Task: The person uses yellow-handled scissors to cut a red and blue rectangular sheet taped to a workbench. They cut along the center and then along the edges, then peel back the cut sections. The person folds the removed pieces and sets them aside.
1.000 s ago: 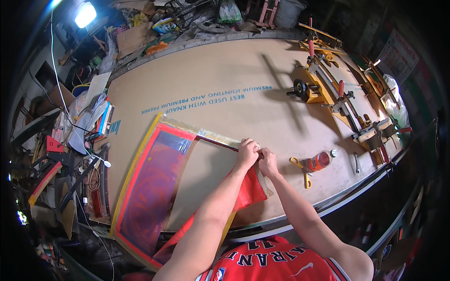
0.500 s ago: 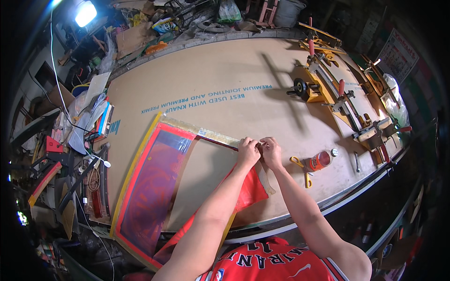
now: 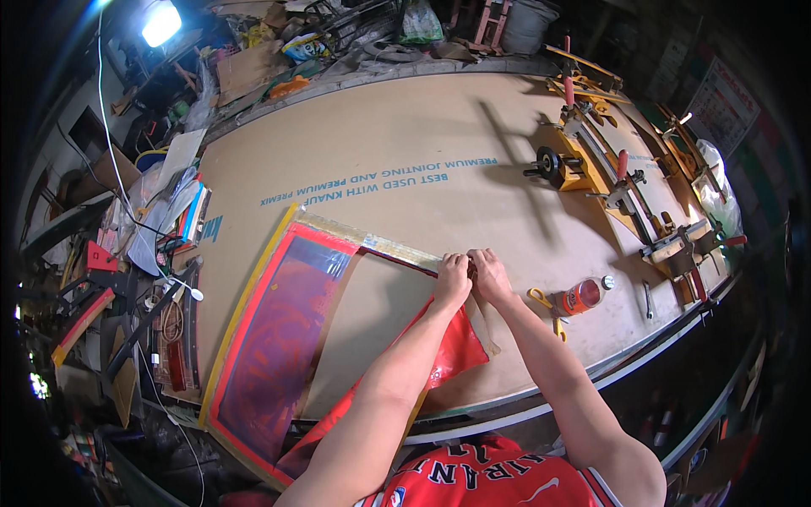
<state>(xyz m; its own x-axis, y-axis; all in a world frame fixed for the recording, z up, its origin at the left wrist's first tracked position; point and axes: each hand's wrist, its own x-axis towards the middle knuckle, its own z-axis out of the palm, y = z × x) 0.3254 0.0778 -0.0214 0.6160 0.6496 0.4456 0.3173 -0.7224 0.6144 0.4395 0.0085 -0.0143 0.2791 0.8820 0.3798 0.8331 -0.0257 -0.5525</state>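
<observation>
A screen-printing frame [image 3: 384, 242] with yellowish, tape-covered edges lies on the board in front of me. Purple mesh with a red border [image 3: 274, 325] spans its left part. Further right the mesh is loose, and a red sheet [image 3: 456, 351] folds down beneath my forearms. At the frame's far right corner, my left hand [image 3: 454, 280] is closed with its fingers pinched. Close beside it, my right hand [image 3: 491, 277] is closed too. A tan strip [image 3: 483, 328] hangs below the hands. What the fingertips grip is hidden.
Yellow-handled scissors [image 3: 559, 329] and an orange-labelled jar [image 3: 581, 297] stand right of my hands, with a wrench [image 3: 649, 300] beyond. Yellow clamping jigs [image 3: 583, 182] occupy the right side. Tools and clutter [image 3: 173, 228] line the left edge of the large board [image 3: 355, 127].
My hands stay at the frame's corner, their fingers now curled further down over it. The whole view has shifted slightly; nothing else visibly moved.
</observation>
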